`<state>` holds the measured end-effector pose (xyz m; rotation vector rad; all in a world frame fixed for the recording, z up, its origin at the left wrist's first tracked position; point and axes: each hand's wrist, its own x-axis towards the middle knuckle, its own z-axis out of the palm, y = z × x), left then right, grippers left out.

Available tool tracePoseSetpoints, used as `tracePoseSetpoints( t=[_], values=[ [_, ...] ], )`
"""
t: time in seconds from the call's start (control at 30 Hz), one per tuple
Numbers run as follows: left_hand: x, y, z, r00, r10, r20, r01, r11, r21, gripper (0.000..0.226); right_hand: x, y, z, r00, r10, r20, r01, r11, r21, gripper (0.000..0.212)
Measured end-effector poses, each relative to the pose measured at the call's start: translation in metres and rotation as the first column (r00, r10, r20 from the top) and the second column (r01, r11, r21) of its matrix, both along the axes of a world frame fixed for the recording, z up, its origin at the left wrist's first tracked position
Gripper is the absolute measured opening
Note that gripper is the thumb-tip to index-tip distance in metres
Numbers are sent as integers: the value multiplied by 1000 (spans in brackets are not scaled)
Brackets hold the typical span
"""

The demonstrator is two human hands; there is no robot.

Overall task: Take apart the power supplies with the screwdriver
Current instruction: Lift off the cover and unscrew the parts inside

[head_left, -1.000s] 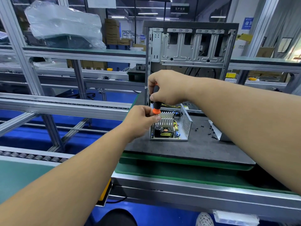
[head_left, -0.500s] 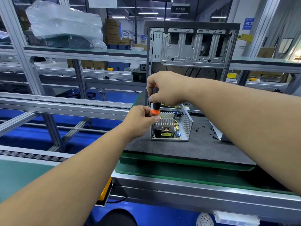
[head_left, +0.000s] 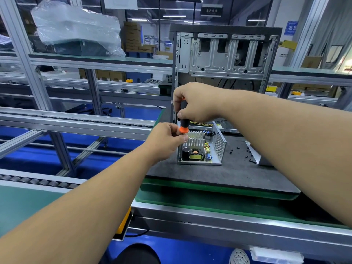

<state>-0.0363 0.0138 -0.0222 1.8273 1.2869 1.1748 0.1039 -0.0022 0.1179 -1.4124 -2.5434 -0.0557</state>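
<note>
Here, in the head view, the right hand (head_left: 196,103) grips the screwdriver (head_left: 184,124) upright, its long axis pointing straight down at the open power supply (head_left: 202,149) on the dark mat (head_left: 219,174). The left hand (head_left: 167,140) pinches near the shaft just below the handle; the tip is hidden.

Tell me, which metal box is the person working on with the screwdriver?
The small open power supply on the dark mat, its parts showing. Both hands are at it. The tall computer case behind stands untouched.
</note>
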Motion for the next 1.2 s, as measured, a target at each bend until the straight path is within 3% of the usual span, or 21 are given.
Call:
tracePoseSetpoints(
  t=[0.23, 0.47, 0.63, 0.87, 1.1, 1.2],
  values=[
    [0, 5, -2, 999, 21, -25, -21, 1000, 11, 13, 0, 0, 1, 1000, 1, -21, -2, 999, -42, 15],
    [8, 7, -3, 999, 33, -33, -32, 999, 42, 36, -4, 0, -3, 998, -63, -15, 64, 998, 21, 19],
    [5, 10, -2, 999, 34, -24, -33, 999, 21, 26, -3, -3, 0, 997, -62, -35, 62, 998, -5, 19],
    [10, 10, 3, 995, 90, -51, -88, 995, 35, 39, -1, -6, 1, 998, -52, -21, 53, 998, 41, 18],
    [10, -6, 16, 1000, 3, -28, -2, 999, 45, 41, 21, -12, 19, 995, -33, -90, 41, 995, 93, 10],
    [8, -21, 12, 998, 29, 50, -32, 998, 57, 23, 48, -15, 35, 984, -43, -173, 65, 990, 124, 9]
  ],
)
